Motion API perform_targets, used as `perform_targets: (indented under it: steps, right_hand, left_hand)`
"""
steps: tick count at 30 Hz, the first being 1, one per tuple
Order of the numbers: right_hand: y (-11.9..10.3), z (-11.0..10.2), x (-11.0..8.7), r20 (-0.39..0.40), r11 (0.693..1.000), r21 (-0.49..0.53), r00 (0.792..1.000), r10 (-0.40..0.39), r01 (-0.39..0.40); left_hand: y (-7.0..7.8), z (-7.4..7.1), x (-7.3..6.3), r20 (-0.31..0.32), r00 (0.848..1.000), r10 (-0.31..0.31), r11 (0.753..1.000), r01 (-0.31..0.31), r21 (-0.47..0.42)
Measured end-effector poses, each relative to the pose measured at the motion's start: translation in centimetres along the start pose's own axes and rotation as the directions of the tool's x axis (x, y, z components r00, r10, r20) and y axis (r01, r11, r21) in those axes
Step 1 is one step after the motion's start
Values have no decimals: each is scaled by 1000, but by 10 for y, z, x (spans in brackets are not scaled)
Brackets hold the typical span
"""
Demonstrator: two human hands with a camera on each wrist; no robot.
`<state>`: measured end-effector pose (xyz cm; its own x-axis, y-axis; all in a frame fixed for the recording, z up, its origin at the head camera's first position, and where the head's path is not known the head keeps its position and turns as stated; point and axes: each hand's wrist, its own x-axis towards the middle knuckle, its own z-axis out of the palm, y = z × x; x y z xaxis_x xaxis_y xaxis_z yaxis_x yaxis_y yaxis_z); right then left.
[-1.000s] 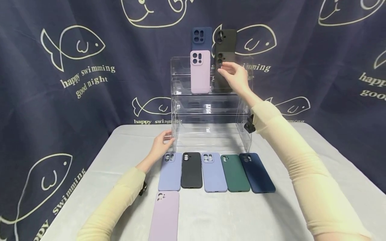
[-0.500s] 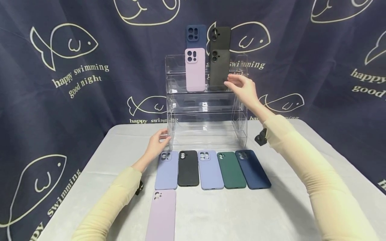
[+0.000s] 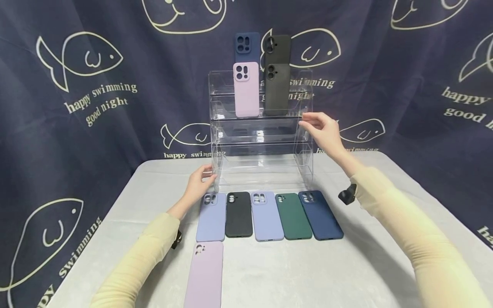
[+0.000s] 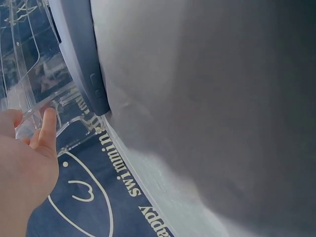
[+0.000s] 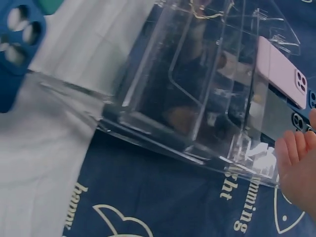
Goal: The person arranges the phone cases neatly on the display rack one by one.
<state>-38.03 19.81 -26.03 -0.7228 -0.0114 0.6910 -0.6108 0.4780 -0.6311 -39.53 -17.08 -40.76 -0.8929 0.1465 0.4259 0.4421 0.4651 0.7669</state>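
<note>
A navy curtain (image 3: 88, 179) hangs behind everything, its soft folds printed with cream fish outlines and lettering; before it the counter (image 3: 292, 273) carries the work under a pale, slightly creased cloth; upon that stands the clear display rack (image 3: 262, 137), taken here as the clock's centre, its glossy, see-through tiers rising toward the back, probably so that each row shows above the one in front; at 11 o'clock the pink phone case (image 3: 246, 96) stands upright in it, at 1 o'clock the dark grey phone case (image 3: 277, 94), while the blue phone case (image 3: 252, 54) and the black upper phone case (image 3: 283, 51) show higher, behind them, all with camera cut-outs uppermost; at 6 o'clock a row lies flat on the counter, presumably spread within easy reach: the left periwinkle phone case (image 3: 211, 222), the black flat phone case (image 3: 239, 218), the right periwinkle phone case (image 3: 267, 220), the green phone case (image 3: 294, 218) and the navy phone case (image 3: 323, 216), matte, round-cornered slabs; at 7 o'clock the lilac phone case (image 3: 205, 273) lies nearest the wearer, cut off by the view's edge; at 8 o'clock the left hand (image 3: 197, 185) has thumb and fingers closed about the rack's side edge, likely to steady so light a frame; at 3 o'clock the right hand (image 3: 324, 132) is beside the rack's side, fingers loosely bent, a gap before the thumb, nothing held; whether its fingertips touch the plastic I cannot tell.
</note>
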Motion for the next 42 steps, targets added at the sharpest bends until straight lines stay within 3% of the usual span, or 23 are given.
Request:
perform_targets:
  steps: [7,17,29,35,42]
  right_hand:
    - [2,-9,-27,11,1000,-29,1000,6,-5]
    - [31,-15,-57,6,997,-57,999,50,-49]
    - [57,-15,-82,121,991,-61,985,127,-120]
    - [90,-9,-89,169,990,-102,979,116,-100]
    - [108,-2,-94,206,990,-130,976,73,-47]
  left_hand:
    - [3,0,-2,-15,1000,-16,1000,16,-2]
    - [5,1,0,-2,999,-40,999,40,-13]
    - [3,0,-2,-13,999,-32,999,32,-15]
    - [2,-1,-2,-9,999,-32,999,32,-3]
    - [4,-1,-2,-17,1000,-20,1000,20,2]
